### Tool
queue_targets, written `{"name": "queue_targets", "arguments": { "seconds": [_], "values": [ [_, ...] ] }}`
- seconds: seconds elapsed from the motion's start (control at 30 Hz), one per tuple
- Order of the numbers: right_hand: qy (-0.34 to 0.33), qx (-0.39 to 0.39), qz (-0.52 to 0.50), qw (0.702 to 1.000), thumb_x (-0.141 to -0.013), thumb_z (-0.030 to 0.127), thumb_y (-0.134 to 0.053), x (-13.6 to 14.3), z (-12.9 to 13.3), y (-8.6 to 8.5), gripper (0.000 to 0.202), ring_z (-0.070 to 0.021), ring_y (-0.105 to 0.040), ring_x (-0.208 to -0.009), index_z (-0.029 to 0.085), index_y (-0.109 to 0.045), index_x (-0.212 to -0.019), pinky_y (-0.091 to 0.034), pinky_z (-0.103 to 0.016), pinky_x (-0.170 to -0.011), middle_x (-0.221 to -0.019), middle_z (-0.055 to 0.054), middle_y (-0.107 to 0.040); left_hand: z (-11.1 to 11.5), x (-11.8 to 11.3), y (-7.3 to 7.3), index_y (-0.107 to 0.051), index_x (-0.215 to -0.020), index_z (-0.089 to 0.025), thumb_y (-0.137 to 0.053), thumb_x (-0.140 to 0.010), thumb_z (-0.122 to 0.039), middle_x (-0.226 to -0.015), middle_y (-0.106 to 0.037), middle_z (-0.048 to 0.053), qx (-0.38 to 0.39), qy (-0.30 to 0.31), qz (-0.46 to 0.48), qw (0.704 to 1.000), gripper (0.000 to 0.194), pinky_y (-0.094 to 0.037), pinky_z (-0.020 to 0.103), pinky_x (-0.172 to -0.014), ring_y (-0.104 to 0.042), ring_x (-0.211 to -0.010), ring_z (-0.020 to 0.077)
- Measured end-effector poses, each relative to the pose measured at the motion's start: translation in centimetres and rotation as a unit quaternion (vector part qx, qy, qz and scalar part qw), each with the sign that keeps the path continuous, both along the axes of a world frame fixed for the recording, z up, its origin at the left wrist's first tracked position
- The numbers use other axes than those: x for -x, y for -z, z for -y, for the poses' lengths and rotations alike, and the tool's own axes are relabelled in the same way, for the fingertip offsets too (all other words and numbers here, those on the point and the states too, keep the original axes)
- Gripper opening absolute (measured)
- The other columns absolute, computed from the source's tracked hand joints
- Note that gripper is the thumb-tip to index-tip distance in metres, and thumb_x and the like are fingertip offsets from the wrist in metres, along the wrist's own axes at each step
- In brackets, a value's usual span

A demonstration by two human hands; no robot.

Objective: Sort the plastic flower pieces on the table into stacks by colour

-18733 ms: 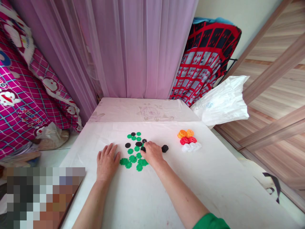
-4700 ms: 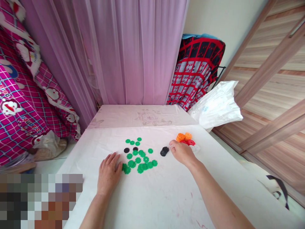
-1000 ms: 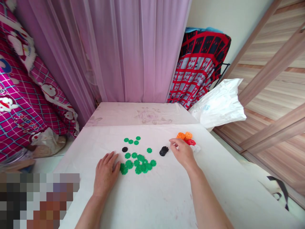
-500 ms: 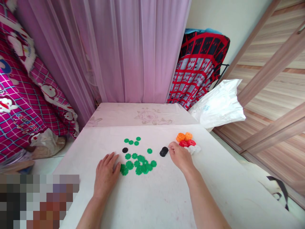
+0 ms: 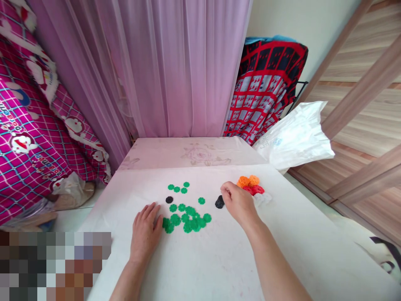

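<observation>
My left hand [image 5: 146,232] lies flat on the white table, fingers spread, its thumb beside the left end of a heap of green notched plastic discs [image 5: 191,219]. My right hand [image 5: 237,201] is pinched over the right edge of a small pile of black discs [image 5: 219,202]; whatever its fingertips hold is hidden. A lone black disc [image 5: 169,200] lies behind the left part of the green heap. Further back sits a small group of green discs [image 5: 177,189], and a single green disc [image 5: 201,200] lies between the heap and the black pile.
Right of my right hand are piles of orange discs [image 5: 243,181], red discs [image 5: 258,190] and white discs [image 5: 262,197]. A white plastic bag [image 5: 297,138] hangs at the table's right back edge. A pink curtain [image 5: 188,67] stands behind the white table [image 5: 200,267].
My right hand has shifted slightly left, from beside the black pile to partly over it, fingers still pinched. My left hand stays put; the whole view has shifted a little.
</observation>
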State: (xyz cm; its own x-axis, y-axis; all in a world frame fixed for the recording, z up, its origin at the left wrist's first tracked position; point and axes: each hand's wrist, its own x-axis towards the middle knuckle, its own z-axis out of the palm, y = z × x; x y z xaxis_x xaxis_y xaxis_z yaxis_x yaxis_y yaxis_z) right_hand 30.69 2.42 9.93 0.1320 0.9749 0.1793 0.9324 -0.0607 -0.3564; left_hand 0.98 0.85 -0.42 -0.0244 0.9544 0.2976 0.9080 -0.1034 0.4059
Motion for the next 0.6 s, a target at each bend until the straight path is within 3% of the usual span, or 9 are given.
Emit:
{"name": "queue_targets", "arguments": {
  "seconds": [0.13,0.2,0.3,0.43,0.6],
  "values": [
    [-0.172,0.027,-0.045,0.984,-0.087,0.017,-0.047,6.4,-1.9,-0.6,0.030,-0.0136,-0.065,-0.089,0.025,-0.067,-0.109,-0.043,-0.024,-0.083,-0.108,-0.002,-0.069,-0.4,0.5,0.3,-0.065,-0.121,-0.018,-0.036,-0.090,-0.032,-0.132,-0.062,0.009,-0.028,-0.002,0.041,0.999,0.045,-0.040,0.047,-0.108,-0.054,-0.126,0.0273],
    [-0.200,0.078,-0.014,0.977,-0.087,0.025,-0.052,10.0,-3.0,0.3,0.028,-0.0178,-0.064,-0.097,0.023,-0.067,-0.111,-0.045,-0.028,-0.087,-0.111,-0.006,-0.068,-0.6,0.9,0.4,-0.065,-0.120,-0.018,-0.036,-0.090,-0.030,-0.131,-0.062,0.009,-0.037,-0.010,0.071,0.997,0.044,-0.043,0.045,-0.107,-0.057,-0.122,0.0255],
    [-0.187,0.125,0.022,0.974,-0.084,0.037,-0.059,14.0,-4.2,2.1,0.033,-0.0250,-0.063,-0.103,0.016,-0.068,-0.108,-0.048,-0.034,-0.087,-0.113,-0.013,-0.066,-0.7,1.2,0.3,-0.064,-0.120,-0.020,-0.036,-0.089,-0.029,-0.131,-0.063,0.008,-0.043,-0.033,0.106,0.993,0.042,-0.045,0.043,-0.105,-0.058,-0.121,0.0235],
    [-0.166,0.144,0.031,0.975,-0.083,0.030,-0.062,16.1,-4.9,3.6,0.031,-0.0254,-0.062,-0.107,0.012,-0.066,-0.108,-0.048,-0.035,-0.087,-0.117,-0.017,-0.064,-0.6,1.2,0.1,-0.064,-0.119,-0.021,-0.039,-0.088,-0.031,-0.130,-0.063,0.008,-0.040,-0.042,0.125,0.990,0.041,-0.047,0.044,-0.104,-0.059,-0.119,0.0249],
    [-0.170,0.137,0.025,0.976,-0.082,0.031,-0.061,15.2,-4.9,3.3,0.031,-0.0238,-0.063,-0.106,0.015,-0.065,-0.108,-0.047,-0.033,-0.086,-0.114,-0.014,-0.066,-0.5,0.9,-0.2,-0.065,-0.119,-0.020,-0.041,-0.088,-0.035,-0.131,-0.062,0.009,-0.025,-0.040,0.128,0.991,0.042,-0.048,0.045,-0.101,-0.058,-0.119,0.0265]
  ]
}}
